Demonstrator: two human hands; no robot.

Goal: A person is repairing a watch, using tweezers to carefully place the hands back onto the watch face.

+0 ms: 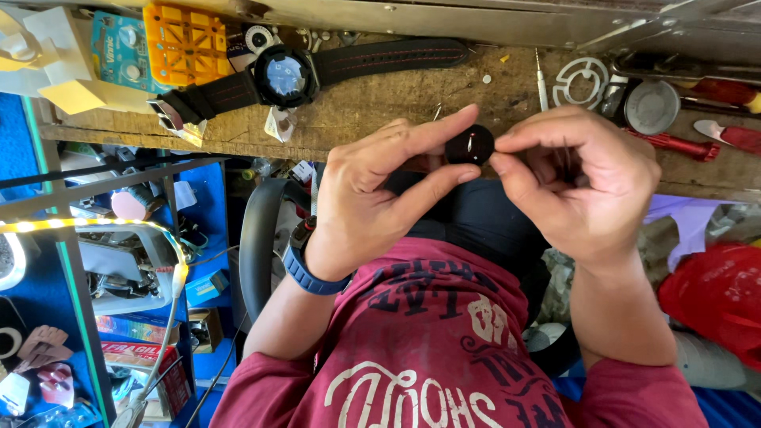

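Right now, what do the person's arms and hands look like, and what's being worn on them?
Both hands are bare, with no gloves or rings visible. The left hand has a blue-strapped watch on its wrist; the right hand has a bare wrist. Short dark red sleeves of a T-shirt with white and dark printed lettering cover the upper arms, leaving the forearms uncovered.

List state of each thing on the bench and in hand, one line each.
Small black round part: pinched between both hands above the bench edge.
Left hand: fingers closed on the part.
Right hand: fingers closed on the part.
Black wristwatch: lying flat, strap unbuckled, untouched.
Orange tool block: resting on the bench, untouched.
Red-handled tool: lying flat.
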